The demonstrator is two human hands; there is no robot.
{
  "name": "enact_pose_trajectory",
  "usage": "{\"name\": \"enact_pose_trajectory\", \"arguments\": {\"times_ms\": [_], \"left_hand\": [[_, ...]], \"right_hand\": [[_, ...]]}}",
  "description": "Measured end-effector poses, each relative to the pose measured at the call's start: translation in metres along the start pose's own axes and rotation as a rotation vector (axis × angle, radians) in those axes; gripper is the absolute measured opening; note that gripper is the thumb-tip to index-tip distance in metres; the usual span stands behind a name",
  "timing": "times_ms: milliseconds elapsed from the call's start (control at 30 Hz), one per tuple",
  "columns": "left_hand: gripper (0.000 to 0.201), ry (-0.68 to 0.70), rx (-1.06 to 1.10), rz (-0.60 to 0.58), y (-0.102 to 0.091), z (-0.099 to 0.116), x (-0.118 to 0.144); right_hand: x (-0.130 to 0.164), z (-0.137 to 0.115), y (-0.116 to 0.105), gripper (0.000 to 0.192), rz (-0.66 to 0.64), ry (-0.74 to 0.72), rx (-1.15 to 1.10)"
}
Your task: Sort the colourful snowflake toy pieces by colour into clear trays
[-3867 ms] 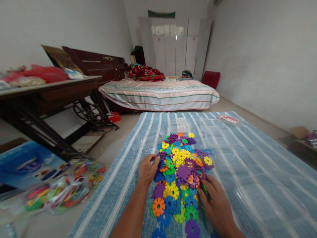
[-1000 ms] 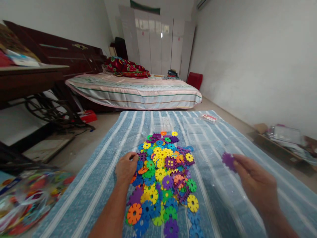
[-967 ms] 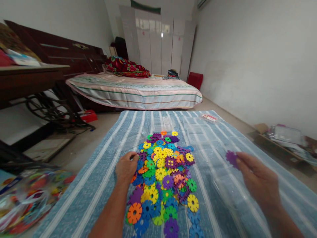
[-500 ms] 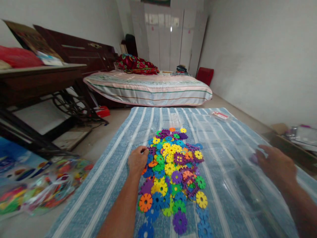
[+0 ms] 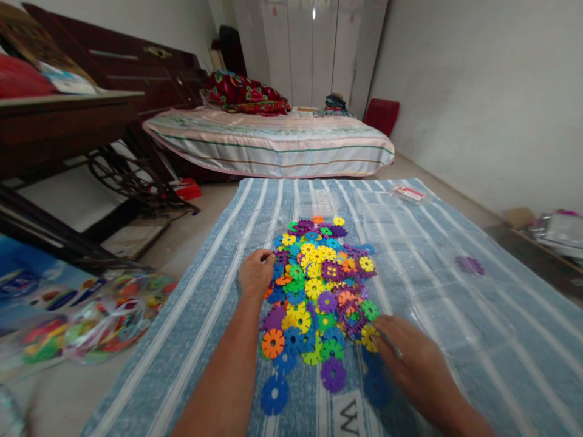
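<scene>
Striped cloth (image 5: 191,315) spreads before me, a bed (image 5: 273,142) and wardrobe (image 5: 310,54) beyond. The bright pile (image 5: 314,276) lies between my hands; a purple piece (image 5: 470,265) sits well apart, right. My left hand (image 5: 255,273) rests palm-down at the pile's left edge, thumb and finger nearly together. My right hand (image 5: 410,349) slants in, fingertips at a yellow piece (image 5: 368,340); whether either hand grips, I can't tell.

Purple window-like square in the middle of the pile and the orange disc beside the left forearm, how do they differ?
The purple square is four-sided with several openings; the orange disc is round with one central hole. The purple square lies amid the pile, while the orange disc sits at its left edge, lower in the picture. Both have notched edges.
</scene>
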State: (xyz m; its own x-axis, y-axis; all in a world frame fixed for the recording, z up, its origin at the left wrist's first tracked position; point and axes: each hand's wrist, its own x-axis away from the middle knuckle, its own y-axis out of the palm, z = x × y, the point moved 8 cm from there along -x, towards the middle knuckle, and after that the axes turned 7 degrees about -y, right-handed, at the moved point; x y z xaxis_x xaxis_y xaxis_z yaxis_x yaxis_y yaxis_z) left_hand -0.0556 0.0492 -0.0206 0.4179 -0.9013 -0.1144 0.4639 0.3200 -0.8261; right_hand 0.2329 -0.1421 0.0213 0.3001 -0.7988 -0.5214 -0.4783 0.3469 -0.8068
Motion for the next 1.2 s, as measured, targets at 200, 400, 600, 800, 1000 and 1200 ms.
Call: {"name": "enact_pose_trajectory", "arguments": {"times_ms": [200, 400, 600, 800, 1000, 1200], "left_hand": [[0.023, 0.006, 0.004, 0.003, -0.001, 0.001, 0.000], [0.022, 0.005, 0.009, 0.007, -0.003, 0.001, -0.001], [0.023, 0.019, -0.011, 0.006, -0.003, 0.002, -0.001], [0.022, 0.012, 0.009, 0.006, -0.001, 0.000, -0.001], [0.022, 0.002, 0.005, 0.004, -0.001, 0.000, -0.001], [0.022, 0.001, 0.001, 0.013, -0.003, 0.002, 0.001]], "right_hand": [[0.018, 0.013, 0.031, 0.023, -0.175, 0.160, 0.089], [0.014, 0.015, 0.042, 0.014, -0.254, 0.109, 0.093], [0.015, 0.018, 0.037, 0.021, -0.189, 0.068, 0.055], [0.009, 0.005, 0.008, 0.021, 0.046, 0.002, 0.037], [0.002, 0.016, -0.061, 0.023, 0.295, 0.064, 0.334], [0.010, 0.043, -0.064, 0.036, 0.099, 0.164, 0.469]]}}
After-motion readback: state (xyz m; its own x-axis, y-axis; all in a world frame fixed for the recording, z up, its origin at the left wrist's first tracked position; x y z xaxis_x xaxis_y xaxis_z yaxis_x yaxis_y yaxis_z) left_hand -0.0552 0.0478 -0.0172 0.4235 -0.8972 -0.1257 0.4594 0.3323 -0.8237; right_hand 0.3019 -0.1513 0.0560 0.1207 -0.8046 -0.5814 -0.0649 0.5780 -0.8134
